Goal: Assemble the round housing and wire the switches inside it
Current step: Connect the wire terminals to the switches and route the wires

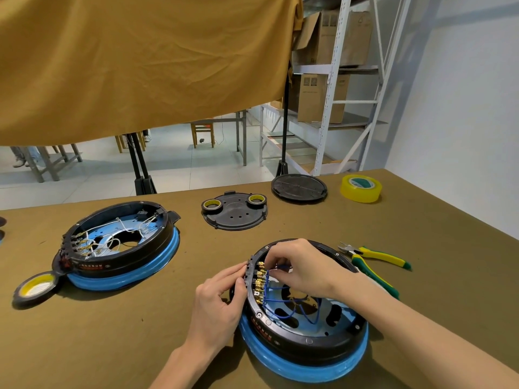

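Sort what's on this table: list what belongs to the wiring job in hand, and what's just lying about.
In use:
near housing
blue wires
switch block
left hand
right hand

Lying about:
second housing with white wires
side cutters
yellow tape roll
black tape roll
two black covers

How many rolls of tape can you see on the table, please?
4: a big yellow roll far right, two small black-rimmed rolls on the black round cover plate, one black-rimmed roll near left.
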`<action>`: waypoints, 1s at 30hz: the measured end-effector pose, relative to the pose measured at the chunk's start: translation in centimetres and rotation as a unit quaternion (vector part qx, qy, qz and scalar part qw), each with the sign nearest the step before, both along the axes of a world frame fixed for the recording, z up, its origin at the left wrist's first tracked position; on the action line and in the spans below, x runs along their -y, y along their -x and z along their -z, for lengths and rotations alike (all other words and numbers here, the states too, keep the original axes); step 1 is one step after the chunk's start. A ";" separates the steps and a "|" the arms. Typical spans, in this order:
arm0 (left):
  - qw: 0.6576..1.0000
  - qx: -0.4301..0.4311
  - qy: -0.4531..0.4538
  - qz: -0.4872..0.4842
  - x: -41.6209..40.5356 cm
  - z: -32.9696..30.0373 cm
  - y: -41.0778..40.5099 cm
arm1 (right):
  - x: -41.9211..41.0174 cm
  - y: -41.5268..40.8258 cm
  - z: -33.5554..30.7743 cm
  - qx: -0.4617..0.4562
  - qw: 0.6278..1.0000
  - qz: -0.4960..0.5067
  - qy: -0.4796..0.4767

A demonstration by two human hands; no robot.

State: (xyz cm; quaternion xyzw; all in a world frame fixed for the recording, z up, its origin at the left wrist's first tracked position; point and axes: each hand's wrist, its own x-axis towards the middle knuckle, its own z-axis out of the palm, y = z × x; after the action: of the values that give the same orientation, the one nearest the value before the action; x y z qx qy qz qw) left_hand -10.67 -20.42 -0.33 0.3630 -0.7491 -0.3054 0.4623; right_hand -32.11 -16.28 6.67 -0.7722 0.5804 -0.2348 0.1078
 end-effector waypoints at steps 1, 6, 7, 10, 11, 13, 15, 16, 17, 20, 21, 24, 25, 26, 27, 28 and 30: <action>1.000 -0.001 0.000 0.002 0.0 0.0 0.0 | -0.3 0.0 0.1 0.002 1.000 -0.003 -0.005; 1.000 -0.001 -0.004 0.000 0.1 0.0 0.0 | -1.4 -0.1 0.8 -0.066 0.998 0.001 0.017; 1.000 0.001 -0.005 0.001 0.2 0.1 0.0 | -1.5 -0.1 0.8 -0.091 0.995 0.003 0.031; 1.000 0.002 -0.008 0.003 0.1 0.1 0.0 | -1.4 -0.2 0.5 -0.138 0.988 -0.008 0.067; 1.000 0.002 -0.010 0.004 0.1 0.0 0.0 | -1.3 -0.2 0.4 -0.146 0.986 -0.017 0.073; 1.000 0.001 -0.013 0.008 0.1 0.0 -0.1 | -1.3 -0.3 0.2 -0.164 0.982 -0.036 0.088; 1.000 -0.001 -0.017 0.016 0.1 0.1 -0.1 | -1.3 -0.4 0.0 -0.181 0.976 -0.052 0.110; 1.000 -0.002 -0.017 0.018 0.1 0.0 -0.1 | -1.3 -0.4 -0.2 -0.191 0.973 -0.060 0.118; 1.000 -0.002 -0.017 0.019 0.0 0.0 -0.1 | -1.2 -0.4 -0.3 -0.202 0.969 -0.069 0.122; 1.000 -0.005 -0.016 0.017 0.1 0.0 0.0 | -0.8 -0.5 -1.0 -0.219 0.965 -0.092 0.107; 1.000 -0.006 -0.017 0.018 0.2 0.1 0.0 | -0.7 -0.6 -1.2 -0.221 0.966 -0.094 0.098; 1.000 -0.007 -0.017 0.021 0.2 0.1 0.0 | -0.7 -0.6 -1.3 -0.215 0.970 -0.083 0.080; 1.000 -0.006 -0.016 0.022 0.1 0.1 0.0 | -0.8 -0.6 -1.2 -0.201 0.974 -0.073 0.072; 1.000 -0.005 -0.016 0.023 0.1 0.1 0.0 | -0.9 -0.7 -1.1 -0.182 0.979 -0.060 0.065; 1.000 -0.004 -0.015 0.024 0.1 0.1 0.0 | -1.0 -0.8 -1.0 -0.161 0.984 -0.045 0.061; 1.000 -0.005 -0.017 0.026 0.1 0.1 0.0 | -1.1 -0.9 -0.9 -0.138 0.988 -0.031 0.058; 0.999 -0.012 -0.018 0.031 0.1 0.1 0.0 | -1.6 -1.3 -0.7 -0.079 0.995 -0.011 0.062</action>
State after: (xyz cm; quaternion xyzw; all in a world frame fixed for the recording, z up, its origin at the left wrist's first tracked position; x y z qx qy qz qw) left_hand -10.71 -20.56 -0.48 0.3442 -0.7487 -0.3371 0.4553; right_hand -30.85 -14.71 7.42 -0.8000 0.5629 -0.2072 0.0157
